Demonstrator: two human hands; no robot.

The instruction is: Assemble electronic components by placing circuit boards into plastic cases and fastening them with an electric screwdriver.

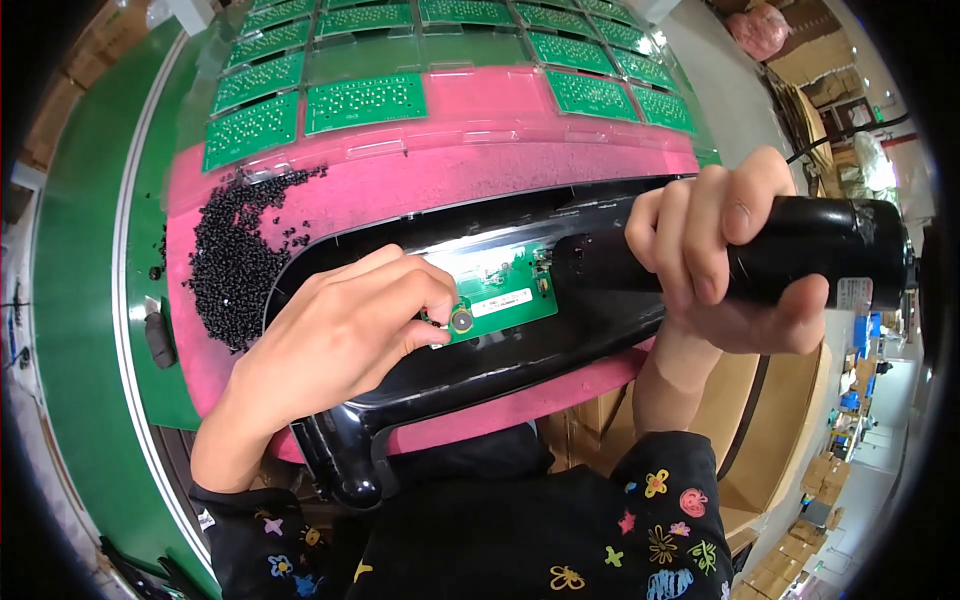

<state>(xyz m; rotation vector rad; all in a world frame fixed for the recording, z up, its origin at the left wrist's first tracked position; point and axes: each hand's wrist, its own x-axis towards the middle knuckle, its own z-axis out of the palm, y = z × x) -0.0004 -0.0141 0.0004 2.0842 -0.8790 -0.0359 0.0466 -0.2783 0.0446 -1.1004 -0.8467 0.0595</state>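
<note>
A glossy black plastic housing (pixel 480 372) lies across the pink mat, with a green circuit board (pixel 500 278) set inside it. My left hand (pixel 345 315) reaches over the housing's left part. Its thumb and fingertips are pinched together at the board's left end, beside a round buzzer (pixel 461 321); what they hold is too small to make out. In my right hand (pixel 715 245) is a black electric screwdriver (pixel 840 250), held nearly level with its front end pointing left at the board's right end. The screwdriver's tip is hard to see against the black housing.
A heap of small black screws (pixel 232 265) lies on the pink mat (pixel 520 165) left of the housing. Clear trays with several green circuit boards (pixel 365 102) stand at the back. A dark cord (pixel 850 132) runs at the right, above cardboard boxes (pixel 790 440).
</note>
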